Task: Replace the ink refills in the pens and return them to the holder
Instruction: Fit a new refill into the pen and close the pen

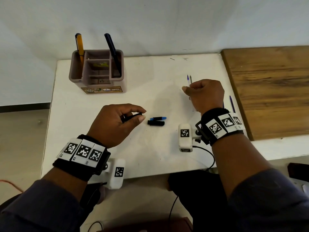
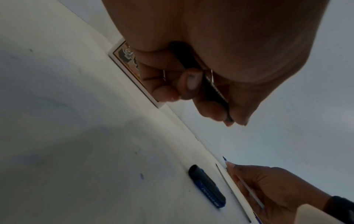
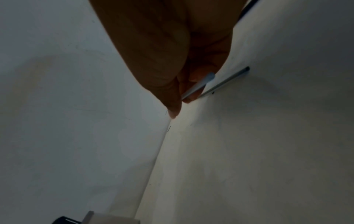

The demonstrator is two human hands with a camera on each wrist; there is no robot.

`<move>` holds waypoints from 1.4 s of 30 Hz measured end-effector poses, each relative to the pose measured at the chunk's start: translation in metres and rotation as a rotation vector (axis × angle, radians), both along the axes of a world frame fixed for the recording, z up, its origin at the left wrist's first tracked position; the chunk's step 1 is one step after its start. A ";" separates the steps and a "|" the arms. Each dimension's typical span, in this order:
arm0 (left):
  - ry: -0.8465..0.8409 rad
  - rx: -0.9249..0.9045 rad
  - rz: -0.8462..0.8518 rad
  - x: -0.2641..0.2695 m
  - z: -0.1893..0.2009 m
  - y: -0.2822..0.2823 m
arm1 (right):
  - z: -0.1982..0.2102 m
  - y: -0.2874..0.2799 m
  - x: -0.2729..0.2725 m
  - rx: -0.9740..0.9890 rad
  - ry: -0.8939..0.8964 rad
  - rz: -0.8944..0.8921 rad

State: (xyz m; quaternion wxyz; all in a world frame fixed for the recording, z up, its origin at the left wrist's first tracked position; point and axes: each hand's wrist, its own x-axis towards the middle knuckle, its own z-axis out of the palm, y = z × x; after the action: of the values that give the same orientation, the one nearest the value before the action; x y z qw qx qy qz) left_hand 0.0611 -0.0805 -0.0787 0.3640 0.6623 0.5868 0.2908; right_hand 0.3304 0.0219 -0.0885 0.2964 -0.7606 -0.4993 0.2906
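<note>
My left hand [image 1: 142, 115] is low over the middle of the white table and grips a black pen barrel [image 2: 201, 78] between thumb and curled fingers. Just right of it lie two loose pen pieces: a black one with a blue tip [image 1: 158, 118] and a black grip section [image 1: 156, 123]. My right hand [image 1: 188, 89] is at the right of the table and pinches a thin clear refill [image 3: 199, 86]. Another refill [image 3: 228, 81] lies on the table beside it. The tips of both refills [image 1: 189, 79] stick out past the fingers. The brown pen holder [image 1: 97, 81] stands at the back left.
A yellow pen [image 1: 80, 46] and a dark blue pen [image 1: 112, 51] stand in the holder. More blue refills [image 1: 232, 103] lie near the table's right edge, against a wooden board [image 1: 270, 87]. A wall runs behind the table. Cables hang off the table's front edge.
</note>
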 end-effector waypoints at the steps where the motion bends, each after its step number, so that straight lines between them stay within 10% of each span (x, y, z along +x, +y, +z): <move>1: -0.001 -0.002 -0.007 0.001 0.000 0.000 | 0.000 0.000 0.001 0.005 -0.032 0.004; 25: -0.031 -0.019 -0.029 0.009 0.008 -0.005 | 0.014 0.001 0.015 0.010 -0.207 0.031; 42: -0.004 0.080 -0.154 0.041 0.029 -0.021 | 0.026 -0.052 0.086 -0.376 -0.518 -0.130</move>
State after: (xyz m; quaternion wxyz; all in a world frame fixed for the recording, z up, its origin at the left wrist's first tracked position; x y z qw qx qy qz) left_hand 0.1021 -0.1017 -0.0498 0.3595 0.7189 0.5213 0.2867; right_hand 0.4161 -0.0300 -0.0626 0.0315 -0.8810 -0.4459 0.1548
